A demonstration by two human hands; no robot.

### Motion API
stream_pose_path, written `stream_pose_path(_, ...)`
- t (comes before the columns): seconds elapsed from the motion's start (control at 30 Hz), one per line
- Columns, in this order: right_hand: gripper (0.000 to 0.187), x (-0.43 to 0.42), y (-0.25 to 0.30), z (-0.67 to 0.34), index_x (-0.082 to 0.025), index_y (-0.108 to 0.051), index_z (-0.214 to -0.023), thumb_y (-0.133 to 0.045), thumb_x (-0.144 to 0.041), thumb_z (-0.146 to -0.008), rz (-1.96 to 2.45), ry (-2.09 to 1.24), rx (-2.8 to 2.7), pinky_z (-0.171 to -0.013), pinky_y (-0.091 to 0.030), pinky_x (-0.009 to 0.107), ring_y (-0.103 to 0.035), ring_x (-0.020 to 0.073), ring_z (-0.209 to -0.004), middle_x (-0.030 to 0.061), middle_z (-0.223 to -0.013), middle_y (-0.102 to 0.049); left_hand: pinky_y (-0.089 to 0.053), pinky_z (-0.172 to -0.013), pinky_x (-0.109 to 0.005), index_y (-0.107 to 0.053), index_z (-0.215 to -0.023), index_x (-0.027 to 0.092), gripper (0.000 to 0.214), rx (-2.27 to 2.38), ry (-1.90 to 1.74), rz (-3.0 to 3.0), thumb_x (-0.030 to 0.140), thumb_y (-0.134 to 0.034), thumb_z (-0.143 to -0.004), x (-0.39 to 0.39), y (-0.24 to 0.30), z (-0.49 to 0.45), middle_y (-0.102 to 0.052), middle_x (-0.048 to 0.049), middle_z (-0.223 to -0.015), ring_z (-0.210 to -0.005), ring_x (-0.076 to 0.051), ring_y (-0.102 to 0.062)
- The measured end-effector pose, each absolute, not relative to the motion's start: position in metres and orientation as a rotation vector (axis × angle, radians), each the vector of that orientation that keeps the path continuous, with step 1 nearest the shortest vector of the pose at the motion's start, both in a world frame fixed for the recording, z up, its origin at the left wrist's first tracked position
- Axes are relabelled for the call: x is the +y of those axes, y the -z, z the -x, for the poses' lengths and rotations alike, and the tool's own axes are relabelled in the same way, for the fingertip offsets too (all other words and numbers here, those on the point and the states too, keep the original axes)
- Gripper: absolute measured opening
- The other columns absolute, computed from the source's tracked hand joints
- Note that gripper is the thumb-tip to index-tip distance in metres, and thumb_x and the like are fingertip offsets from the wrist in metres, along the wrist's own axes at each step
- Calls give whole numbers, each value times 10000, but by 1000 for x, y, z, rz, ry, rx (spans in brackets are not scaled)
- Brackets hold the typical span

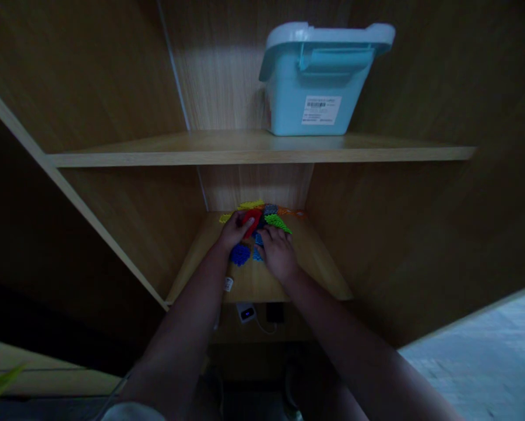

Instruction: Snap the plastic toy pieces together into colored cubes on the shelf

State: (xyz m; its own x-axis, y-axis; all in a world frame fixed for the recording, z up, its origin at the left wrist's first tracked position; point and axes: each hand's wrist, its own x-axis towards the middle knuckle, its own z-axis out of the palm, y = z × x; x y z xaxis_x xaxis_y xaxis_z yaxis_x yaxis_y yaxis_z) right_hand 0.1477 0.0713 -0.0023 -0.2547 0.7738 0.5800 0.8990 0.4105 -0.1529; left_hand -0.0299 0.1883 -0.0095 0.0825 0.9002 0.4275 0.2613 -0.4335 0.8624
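Note:
Both my arms reach into a low wooden shelf compartment. A heap of flat, bumpy plastic pieces in yellow, green, blue, grey and orange lies at the back of it. My left hand is curled on a red piece at the top of the heap. My right hand rests palm down on the pieces beside it, fingers bent over a blue one. The light is dim and the fingertips are hard to make out.
A pale blue lidded plastic box with a barcode label stands on the shelf above. Wooden side panels close in left and right. Below the shelf edge sit a small white device with a cable and a dark block.

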Motion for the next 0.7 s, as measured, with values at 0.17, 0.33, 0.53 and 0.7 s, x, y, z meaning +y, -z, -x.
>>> stream_pose_path(0.17,307,64,-4,-147,-210,-689,-1337,-613,-332,-1067,1384,306,-2085,-1034,-446,522,-585,360,-1256,153,-1450,-663,-590,-975,-396,-608,-1237,237,535,1219,-1483,-1768,498,-856,-841,189,12,35,-758,-76,-1150,-1064,-239,-736)
stream_pose_path(0.33,266,55,-6,-138,-286,-749,-1270,-552,-359,-1107,704,289,-2453,-1111,-435,463,-573,271,-1354,50,-1477,-691,-579,-917,-372,-646,-1102,243,343,1365,-1567,-1769,462,-803,-890,191,10,42,-736,-36,-1032,-958,-222,-714)
stream_pose_path(0.53,322,48,-1,-131,-281,-755,-1309,-589,-454,-1093,416,245,-2598,-1033,-502,434,-656,248,-1234,57,-1417,-741,-572,-919,-369,-697,-956,227,186,1398,-1574,-1804,412,-705,-968,200,8,49,-772,-49,-976,-925,-226,-728)
stream_pose_path(0.7,425,44,4,-118,-186,-712,-1390,-619,-460,-1079,298,13,-2616,-1045,-536,414,-688,254,-1222,120,-1387,-752,-582,-926,-374,-723,-963,224,166,1375,-1565,-1836,389,-705,-965,207,7,58,-789,-65,-1012,-944,-223,-735)
